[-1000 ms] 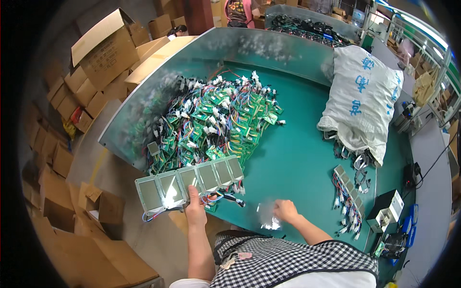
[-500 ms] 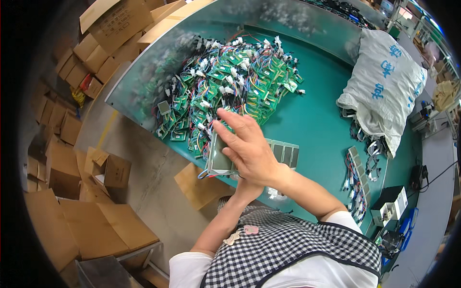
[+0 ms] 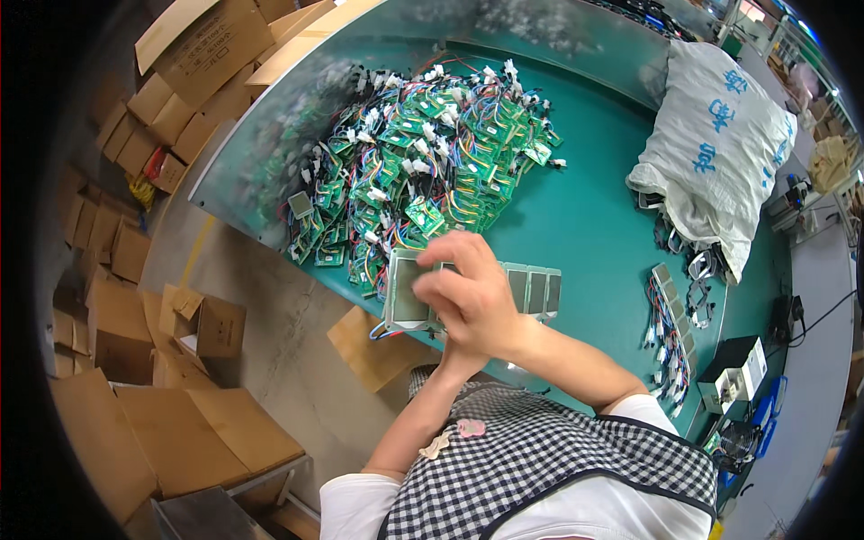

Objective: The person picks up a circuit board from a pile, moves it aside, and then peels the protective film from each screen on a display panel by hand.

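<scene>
A green-edged display board point(image 3: 409, 292) with a grey screen and a few wires at its lower corner is held up near the table's front edge. My left hand point(image 3: 461, 360) is under my right hand and holds this board from below; its fingers are mostly hidden. Above the board's face, my right hand point(image 3: 477, 297) has its fingers curled in, and what they pinch, if anything, cannot be made out. Just right of the hands shows a row of similar grey-screened boards point(image 3: 538, 292); my right hand hides where this row meets the held board.
A big pile of wired green circuit boards point(image 3: 423, 162) covers the table's left side. A white woven sack point(image 3: 711, 135) spills dark frames at right. Nearer lie a wired board strip point(image 3: 675, 315) and a black-and-white box point(image 3: 733, 378). Cardboard boxes point(image 3: 171, 441) crowd the floor at left.
My right hand's stretched fingers have curled inward, and the hand has dropped a little toward me. More of the held board's screen shows. The view has shifted slightly.
</scene>
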Demonstrator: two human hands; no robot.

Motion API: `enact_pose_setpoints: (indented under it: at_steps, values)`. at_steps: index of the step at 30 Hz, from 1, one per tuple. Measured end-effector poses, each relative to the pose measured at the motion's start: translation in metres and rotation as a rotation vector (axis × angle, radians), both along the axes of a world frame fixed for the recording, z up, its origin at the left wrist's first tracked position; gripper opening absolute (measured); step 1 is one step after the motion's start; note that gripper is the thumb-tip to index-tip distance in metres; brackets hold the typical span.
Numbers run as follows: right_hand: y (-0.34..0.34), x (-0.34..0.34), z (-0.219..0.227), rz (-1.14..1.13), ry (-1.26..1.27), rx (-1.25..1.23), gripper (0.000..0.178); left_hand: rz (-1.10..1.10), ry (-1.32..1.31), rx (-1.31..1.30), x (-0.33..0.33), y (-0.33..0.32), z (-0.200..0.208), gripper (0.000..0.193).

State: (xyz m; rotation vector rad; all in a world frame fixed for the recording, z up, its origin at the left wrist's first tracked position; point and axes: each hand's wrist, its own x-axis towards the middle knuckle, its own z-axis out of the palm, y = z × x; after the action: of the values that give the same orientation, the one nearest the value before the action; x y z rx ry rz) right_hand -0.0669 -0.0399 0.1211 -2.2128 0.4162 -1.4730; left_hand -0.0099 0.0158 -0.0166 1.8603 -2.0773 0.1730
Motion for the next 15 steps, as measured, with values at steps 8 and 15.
enact_pose_setpoints:
  at_steps: [8,15]
  values:
    - [-0.002,-0.123,-0.127,-0.168,0.53,1.049,0.014,0.207,1.749,0.027,0.055,-0.011,0.087,0.022]
    - [0.006,-0.143,-0.13,-0.547,0.663,0.953,0.029,-0.162,1.496,0.03,0.069,-0.015,0.095,0.018]
